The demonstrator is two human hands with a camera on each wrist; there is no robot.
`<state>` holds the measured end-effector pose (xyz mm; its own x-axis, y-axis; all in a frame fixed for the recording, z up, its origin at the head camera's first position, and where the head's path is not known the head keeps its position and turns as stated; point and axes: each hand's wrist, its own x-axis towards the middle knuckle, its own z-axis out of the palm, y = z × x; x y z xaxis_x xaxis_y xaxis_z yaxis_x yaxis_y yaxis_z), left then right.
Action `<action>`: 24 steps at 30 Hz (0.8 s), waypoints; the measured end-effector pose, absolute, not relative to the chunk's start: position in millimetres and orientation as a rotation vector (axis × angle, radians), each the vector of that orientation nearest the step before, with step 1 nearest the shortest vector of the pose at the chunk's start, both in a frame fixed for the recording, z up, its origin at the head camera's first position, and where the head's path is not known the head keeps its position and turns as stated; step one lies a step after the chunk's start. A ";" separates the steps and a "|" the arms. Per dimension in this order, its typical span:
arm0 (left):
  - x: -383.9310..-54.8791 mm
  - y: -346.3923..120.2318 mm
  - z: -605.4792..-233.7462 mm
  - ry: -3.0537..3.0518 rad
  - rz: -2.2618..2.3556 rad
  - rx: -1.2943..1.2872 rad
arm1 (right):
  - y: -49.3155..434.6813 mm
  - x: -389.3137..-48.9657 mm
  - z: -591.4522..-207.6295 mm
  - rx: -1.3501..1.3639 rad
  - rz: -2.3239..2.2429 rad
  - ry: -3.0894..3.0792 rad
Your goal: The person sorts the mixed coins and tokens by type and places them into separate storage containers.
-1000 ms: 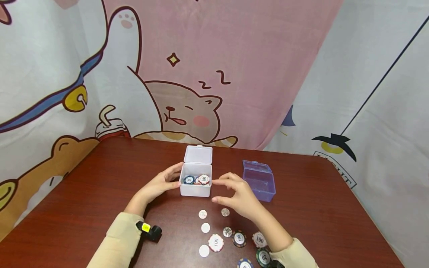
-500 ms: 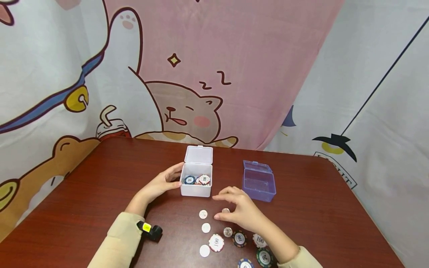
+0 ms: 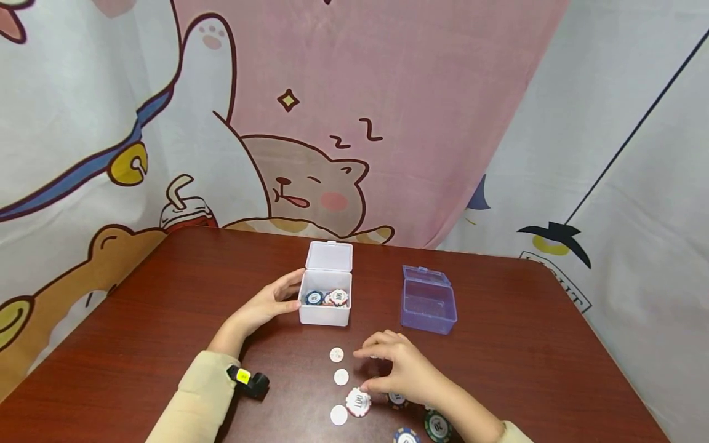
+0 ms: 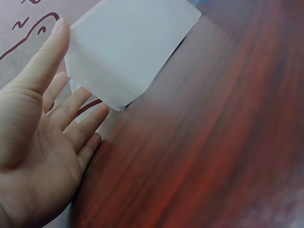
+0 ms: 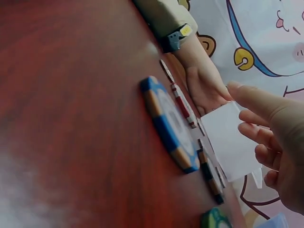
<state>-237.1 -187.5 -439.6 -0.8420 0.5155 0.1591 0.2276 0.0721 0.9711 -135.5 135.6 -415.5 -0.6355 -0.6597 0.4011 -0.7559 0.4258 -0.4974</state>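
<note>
My left hand (image 3: 264, 309) rests against the left side of a white plastic box (image 3: 324, 316), its thumb at the front corner. The box's lid (image 3: 330, 256) stands open, and several poker chips (image 3: 339, 298) lie inside. In the left wrist view the fingers of that hand (image 4: 45, 147) are fairly straight beside the box wall. My right hand (image 3: 407, 371) hovers low over the table, thumb and fingers apart, holding nothing. Its thumb tip is near a white poker chip marked 100 (image 3: 359, 402). A dark poker chip (image 3: 396, 400) is partly covered by this hand.
Small pale discs (image 3: 341, 377) lie left of the right hand. A blue poker chip (image 3: 406, 436) and a green one (image 3: 437, 426) lie near the front. A translucent purple box (image 3: 429, 321) with its lid raised stands right of the white one. A printed curtain (image 3: 421, 123) hangs behind the table.
My right hand has moved from beside the white box toward the front of the table, over the loose chips and small discs. The left hand stays at the box.
</note>
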 end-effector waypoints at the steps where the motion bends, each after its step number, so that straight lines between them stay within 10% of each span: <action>1: -237.1 -187.3 -439.6 2.121 1.848 0.751 | 136.0 -134.2 -416.4 1.273 0.996 -2.532; 24: -236.6 -186.7 -439.3 2.132 1.840 0.729 | 135.2 -121.2 -434.4 1.453 0.760 -2.570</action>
<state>-236.6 -186.7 -439.3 -0.8491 0.5083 0.1436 0.2165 0.0869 0.9724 -121.2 135.2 -434.4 -0.5425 -0.7786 0.3155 -0.8249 0.4227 -0.3753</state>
